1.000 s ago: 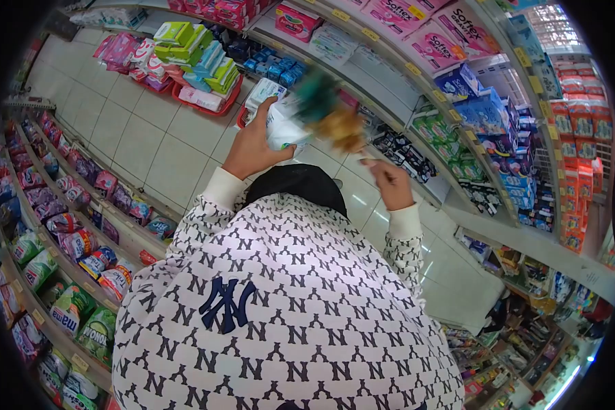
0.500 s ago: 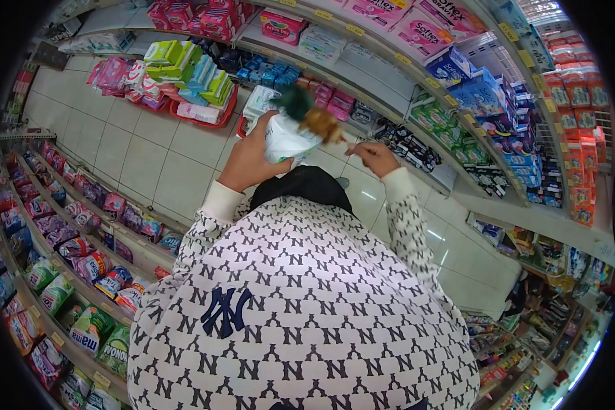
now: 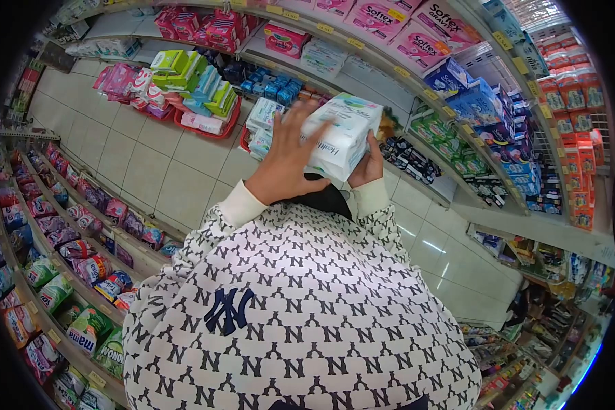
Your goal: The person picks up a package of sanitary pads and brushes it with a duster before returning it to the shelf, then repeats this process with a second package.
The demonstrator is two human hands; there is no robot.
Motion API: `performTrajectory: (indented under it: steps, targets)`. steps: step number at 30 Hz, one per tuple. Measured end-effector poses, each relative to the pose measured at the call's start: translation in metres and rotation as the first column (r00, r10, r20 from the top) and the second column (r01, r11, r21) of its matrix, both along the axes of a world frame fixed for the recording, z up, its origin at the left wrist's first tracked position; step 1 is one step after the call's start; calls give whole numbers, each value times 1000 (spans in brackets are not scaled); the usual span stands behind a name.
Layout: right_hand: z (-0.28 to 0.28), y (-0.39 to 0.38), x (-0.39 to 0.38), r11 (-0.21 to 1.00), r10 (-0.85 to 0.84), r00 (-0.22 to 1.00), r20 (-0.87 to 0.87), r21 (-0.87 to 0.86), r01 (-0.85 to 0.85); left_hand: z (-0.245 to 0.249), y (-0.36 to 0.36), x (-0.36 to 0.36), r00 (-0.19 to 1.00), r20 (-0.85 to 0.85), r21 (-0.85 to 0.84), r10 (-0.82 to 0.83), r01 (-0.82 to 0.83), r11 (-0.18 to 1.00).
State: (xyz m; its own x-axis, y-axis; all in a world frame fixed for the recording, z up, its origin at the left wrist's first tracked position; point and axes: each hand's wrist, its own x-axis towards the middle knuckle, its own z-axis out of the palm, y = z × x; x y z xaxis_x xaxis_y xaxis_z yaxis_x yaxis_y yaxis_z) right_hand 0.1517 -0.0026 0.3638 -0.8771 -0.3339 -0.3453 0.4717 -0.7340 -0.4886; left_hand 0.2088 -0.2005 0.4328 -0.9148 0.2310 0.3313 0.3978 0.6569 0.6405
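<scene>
Our left hand (image 3: pixel 287 167) grasps the white soft-plastic pack (image 3: pixel 342 137) with teal print, fingers splayed wide over its near face and slightly blurred. Our right hand (image 3: pixel 367 162) cups its lower right edge from behind, so we have it clasped between both palms, neither hand loose. The pack hangs tilted in the air in front of our chest, above the black-and-white monogram sweater (image 3: pixel 287 307) with cream cuffs. It is over the pale tiled floor (image 3: pixel 150 157) of a shop aisle and touches no shelf. We judge the pack squashy and slippery. A good hold means flat palms on opposite faces, even pressure, no pinching at one corner, and both wrists turning together. Beyond it a red plastic basket (image 3: pixel 208 113) of green and blue packs stands on the floor. It sits near a white shelf rack (image 3: pixel 383 75) that carries pink Softex packs (image 3: pixel 424 42) and blue boxes (image 3: pixel 482 102). To our left, rows of coloured pouches (image 3: pixel 82 249) line the aisle.
</scene>
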Motion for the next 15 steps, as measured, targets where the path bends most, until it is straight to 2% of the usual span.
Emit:
performTrajectory:
  steps: [1,2,3,5,6,9,10,11,12,13,14,15]
  targets:
    - [1,1,-1,998,-53,998,-18,-21,53,-2,3,1,995,26,139,92,-95,986]
    - [3,2,0,994,-90,994,-53,-62,87,-15,7,3,978,114,159,175,-192,968]
    - [7,0,1,989,-140,987,-75,-57,136,-19,10,4,974,208,362,92,-164,918]
    - [12,-7,2,971,-239,964,-114,-46,235,-27,20,5,933,337,708,-126,-163,687]
    - [14,-8,3,973,-230,963,-138,-13,231,-23,27,5,947,300,747,-117,-157,646]
    - [-8,6,1,961,-94,966,-241,232,151,-14,28,-3,950,311,747,2,-246,617]
    - [-20,12,-3,880,-128,963,-239,420,222,-10,26,-3,949,312,782,37,-279,558]
    - [-47,44,-12,979,50,978,-203,203,-8,-12,21,-3,951,296,710,89,-281,645]
    - [-83,95,-24,969,234,949,-212,-30,-245,-19,12,-4,952,272,629,140,-286,723]
    - [-77,105,-21,961,271,947,-174,-13,-278,-26,3,-4,951,242,540,193,-297,787]
    - [-71,114,-18,951,308,942,-134,1,-310,-33,-5,-2,944,146,364,296,-330,871]
    - [-34,106,6,949,172,985,-35,275,-156,-38,-13,0,950,98,308,296,-312,899]
